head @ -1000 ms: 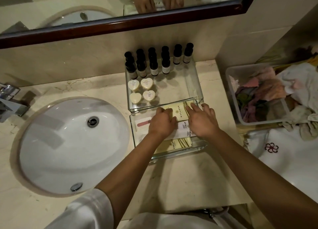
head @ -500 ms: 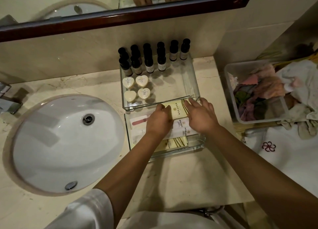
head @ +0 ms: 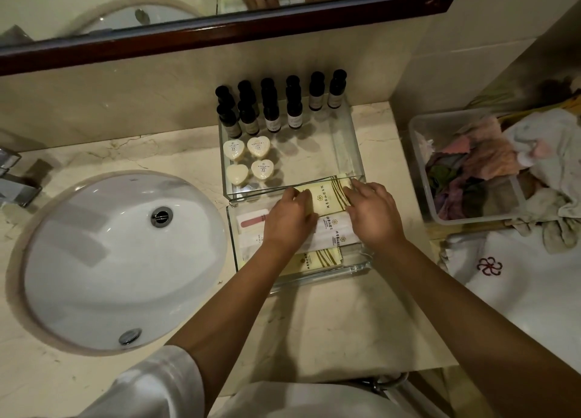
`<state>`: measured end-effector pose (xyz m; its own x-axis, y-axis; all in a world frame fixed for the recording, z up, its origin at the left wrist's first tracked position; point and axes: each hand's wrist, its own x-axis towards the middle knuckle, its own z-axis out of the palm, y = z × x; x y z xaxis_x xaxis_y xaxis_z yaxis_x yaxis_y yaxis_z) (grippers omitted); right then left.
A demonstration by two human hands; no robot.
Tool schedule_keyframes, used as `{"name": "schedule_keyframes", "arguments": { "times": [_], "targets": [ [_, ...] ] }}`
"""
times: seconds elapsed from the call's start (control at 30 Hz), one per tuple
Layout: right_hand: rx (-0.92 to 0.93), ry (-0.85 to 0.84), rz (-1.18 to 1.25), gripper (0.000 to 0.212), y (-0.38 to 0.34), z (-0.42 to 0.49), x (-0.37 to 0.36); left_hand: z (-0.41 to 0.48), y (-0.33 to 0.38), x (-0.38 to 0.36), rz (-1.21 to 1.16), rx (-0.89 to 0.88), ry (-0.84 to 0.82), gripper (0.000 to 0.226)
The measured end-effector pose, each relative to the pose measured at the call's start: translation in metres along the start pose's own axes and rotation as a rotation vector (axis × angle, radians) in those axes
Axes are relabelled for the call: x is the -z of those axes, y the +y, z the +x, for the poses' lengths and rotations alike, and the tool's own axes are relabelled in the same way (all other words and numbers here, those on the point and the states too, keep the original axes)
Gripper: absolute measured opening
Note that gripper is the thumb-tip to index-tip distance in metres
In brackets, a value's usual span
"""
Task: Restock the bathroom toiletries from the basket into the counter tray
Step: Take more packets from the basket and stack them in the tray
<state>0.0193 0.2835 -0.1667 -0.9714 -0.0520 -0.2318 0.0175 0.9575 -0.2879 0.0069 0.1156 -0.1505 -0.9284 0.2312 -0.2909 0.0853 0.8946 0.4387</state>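
Two clear trays sit on the counter right of the sink. The far tray (head: 352, 141) holds several dark bottles (head: 273, 116) in rows and several heart-shaped soaps (head: 248, 163). The near tray (head: 317, 277) holds flat sachets and a pink nail file (head: 251, 222). My left hand (head: 289, 221) and my right hand (head: 372, 215) both hold a pale yellow sachet (head: 327, 199) at the near tray's far edge, one hand at each end. White sachets (head: 333, 229) and another yellow sachet (head: 314, 262) lie beneath my hands.
A white sink (head: 122, 260) with a faucet (head: 15, 185) fills the left. A clear plastic bin (head: 440, 172) of crumpled cloths stands right of the counter, beside white towels (head: 528, 285). A dark-framed mirror (head: 220, 31) hangs above.
Both hands have stayed on the yellow sachet at the near tray's far edge. The view has shifted slightly; nothing else in the trays has moved.
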Motion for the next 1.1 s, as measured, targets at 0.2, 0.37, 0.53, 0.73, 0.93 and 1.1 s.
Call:
{"name": "schedule_keyframes", "arguments": {
  "times": [0.2, 0.37, 0.53, 0.73, 0.93, 1.1],
  "targets": [
    [0.015, -0.012, 0.052, 0.039, 0.001, -0.017, 0.002, -0.017, -0.032, 0.006, 0.004, -0.061, -0.036, 0.044],
    [0.036, -0.104, -0.041, 0.048, -0.006, -0.008, -0.001, -0.020, -0.038, 0.004, 0.001, -0.081, -0.132, 0.054],
    [-0.028, -0.085, -0.069, 0.054, -0.009, -0.014, -0.008, -0.009, -0.024, 0.000, 0.015, -0.063, -0.203, 0.061],
    [-0.023, -0.043, -0.063, 0.049, -0.009, -0.016, -0.005, -0.006, -0.022, 0.000, 0.063, -0.076, -0.137, 0.050],
    [-0.015, -0.039, -0.070, 0.044, -0.009, -0.012, -0.001, -0.006, -0.019, 0.002, 0.090, -0.069, -0.137, 0.049],
    [0.002, 0.040, -0.027, 0.044, -0.010, -0.016, 0.001, -0.009, -0.019, 0.008, 0.114, -0.083, -0.133, 0.052]
  ]
}}
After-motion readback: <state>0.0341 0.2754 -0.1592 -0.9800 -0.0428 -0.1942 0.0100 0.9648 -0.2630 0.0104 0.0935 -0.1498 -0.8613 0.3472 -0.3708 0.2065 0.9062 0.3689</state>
